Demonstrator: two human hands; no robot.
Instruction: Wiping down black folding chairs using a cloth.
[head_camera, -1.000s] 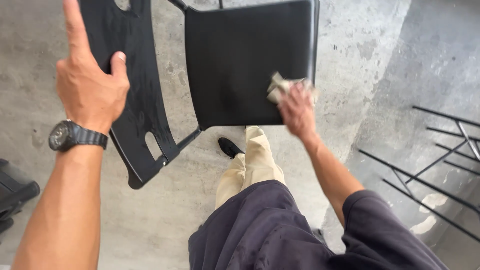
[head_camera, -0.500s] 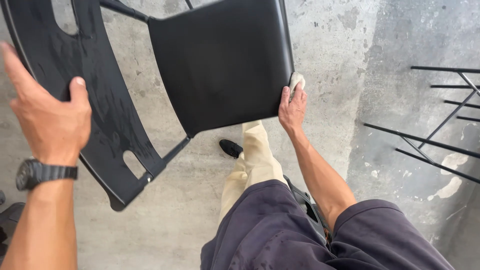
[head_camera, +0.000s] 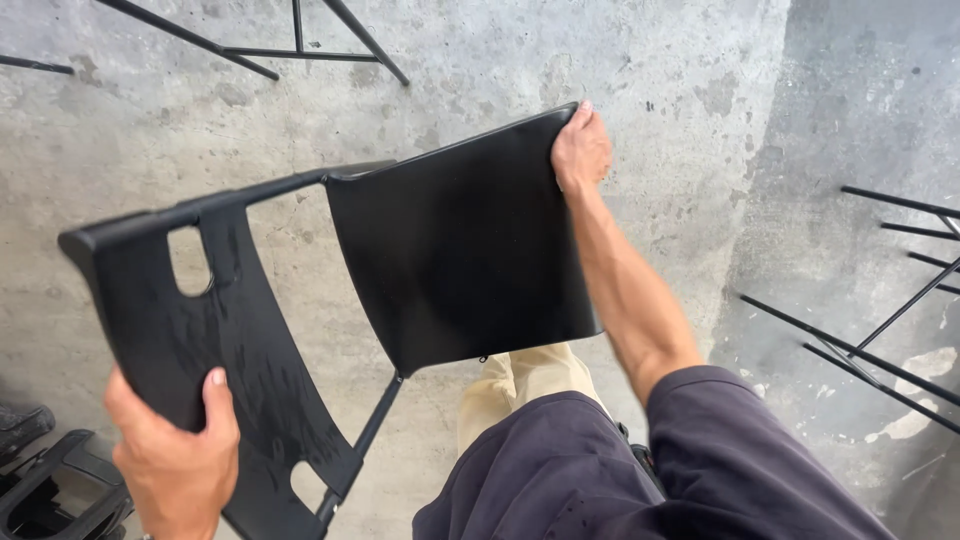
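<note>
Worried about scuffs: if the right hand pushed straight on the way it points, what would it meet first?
Probably only the bare concrete floor. The right hand, gripping the black chair seat at its corner, points up-frame; the metal frame legs lie off to the left.

Close head view, straight down

concrete floor (head_camera: 700, 70) | black metal frames (head_camera: 880, 340) | black object (head_camera: 50, 490)
</note>
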